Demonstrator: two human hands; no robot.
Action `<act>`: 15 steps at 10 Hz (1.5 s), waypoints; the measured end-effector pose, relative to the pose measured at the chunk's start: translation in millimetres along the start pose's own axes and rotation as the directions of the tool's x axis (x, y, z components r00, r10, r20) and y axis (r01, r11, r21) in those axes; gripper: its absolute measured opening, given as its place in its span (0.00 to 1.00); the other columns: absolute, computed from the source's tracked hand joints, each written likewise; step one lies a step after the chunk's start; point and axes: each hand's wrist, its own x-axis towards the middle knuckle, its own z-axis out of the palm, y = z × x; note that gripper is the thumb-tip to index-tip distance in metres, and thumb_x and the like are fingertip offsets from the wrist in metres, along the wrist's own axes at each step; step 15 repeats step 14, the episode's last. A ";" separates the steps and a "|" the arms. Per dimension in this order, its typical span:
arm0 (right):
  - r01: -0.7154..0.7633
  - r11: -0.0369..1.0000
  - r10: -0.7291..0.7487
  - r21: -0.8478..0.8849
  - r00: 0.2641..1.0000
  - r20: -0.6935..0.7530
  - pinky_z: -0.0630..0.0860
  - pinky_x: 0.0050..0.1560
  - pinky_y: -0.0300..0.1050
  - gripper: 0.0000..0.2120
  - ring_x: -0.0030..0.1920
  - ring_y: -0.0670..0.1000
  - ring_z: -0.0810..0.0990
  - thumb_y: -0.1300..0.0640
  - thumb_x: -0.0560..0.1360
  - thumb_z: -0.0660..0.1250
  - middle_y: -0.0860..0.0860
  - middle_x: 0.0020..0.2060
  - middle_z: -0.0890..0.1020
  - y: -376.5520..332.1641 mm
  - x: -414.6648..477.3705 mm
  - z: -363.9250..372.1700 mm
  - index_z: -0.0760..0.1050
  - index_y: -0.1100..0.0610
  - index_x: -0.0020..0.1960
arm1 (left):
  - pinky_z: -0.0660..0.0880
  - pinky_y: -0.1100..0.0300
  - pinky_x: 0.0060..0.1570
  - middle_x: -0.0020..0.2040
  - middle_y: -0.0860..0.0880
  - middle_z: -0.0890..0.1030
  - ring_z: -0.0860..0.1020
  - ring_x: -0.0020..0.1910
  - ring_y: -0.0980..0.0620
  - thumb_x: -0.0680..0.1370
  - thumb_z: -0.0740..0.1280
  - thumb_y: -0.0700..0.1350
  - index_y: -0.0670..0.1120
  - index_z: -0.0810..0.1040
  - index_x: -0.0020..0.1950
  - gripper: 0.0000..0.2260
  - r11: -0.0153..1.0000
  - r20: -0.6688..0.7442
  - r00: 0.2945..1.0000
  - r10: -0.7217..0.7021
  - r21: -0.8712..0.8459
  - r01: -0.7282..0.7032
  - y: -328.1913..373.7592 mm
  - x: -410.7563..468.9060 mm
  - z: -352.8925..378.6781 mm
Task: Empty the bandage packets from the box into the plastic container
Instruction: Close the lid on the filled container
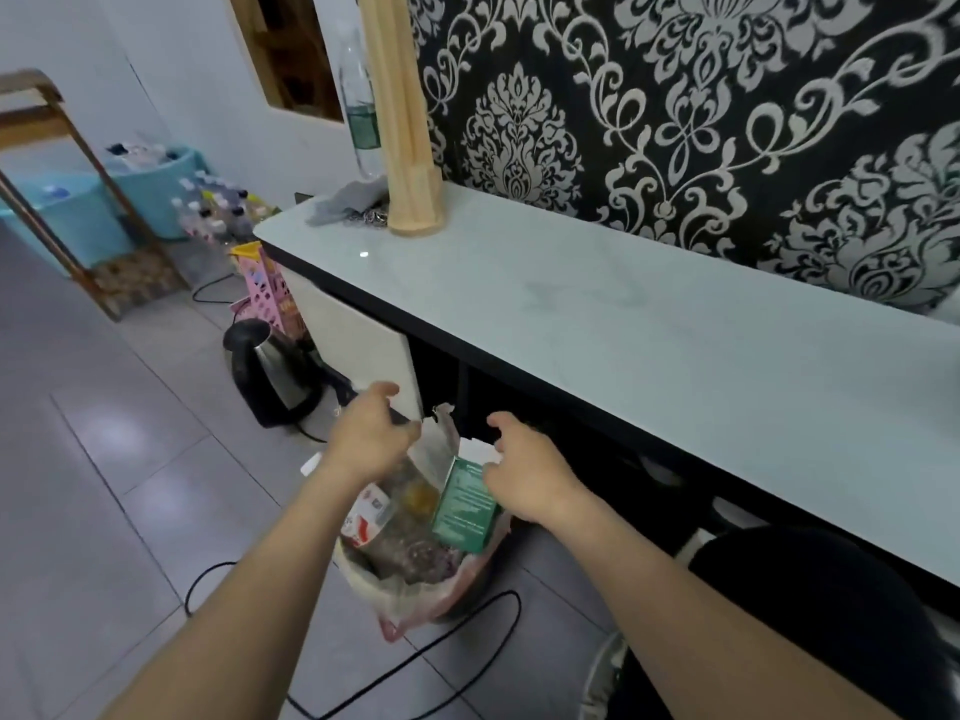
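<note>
A green bandage box stands tilted in the top of a lined waste bin on the floor, among other rubbish. My right hand hovers just above and to the right of the box, fingers loosely spread, gripping nothing. Over the bin's far left edge, my left hand has relaxed fingers and holds nothing. No bandage packets and no plastic container show in the head view.
A long white counter runs along the patterned wall, with a wooden post and a bottle at its far end. A kettle and a pink basket stand on the floor beyond the bin. A black cable loops in front of the bin.
</note>
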 end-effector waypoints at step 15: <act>-0.342 0.913 0.382 0.222 0.525 -0.761 0.68 0.48 0.45 0.19 0.57 0.58 0.76 0.50 0.80 0.60 0.55 0.57 0.81 219.4 -220.5 -278.6 0.70 0.56 0.68 | 0.69 0.65 0.46 0.56 0.51 0.82 0.76 0.42 0.61 0.80 0.63 0.44 0.53 0.77 0.65 0.14 0.701 0.101 0.785 0.611 -0.531 -0.476 344.5 -132.2 182.9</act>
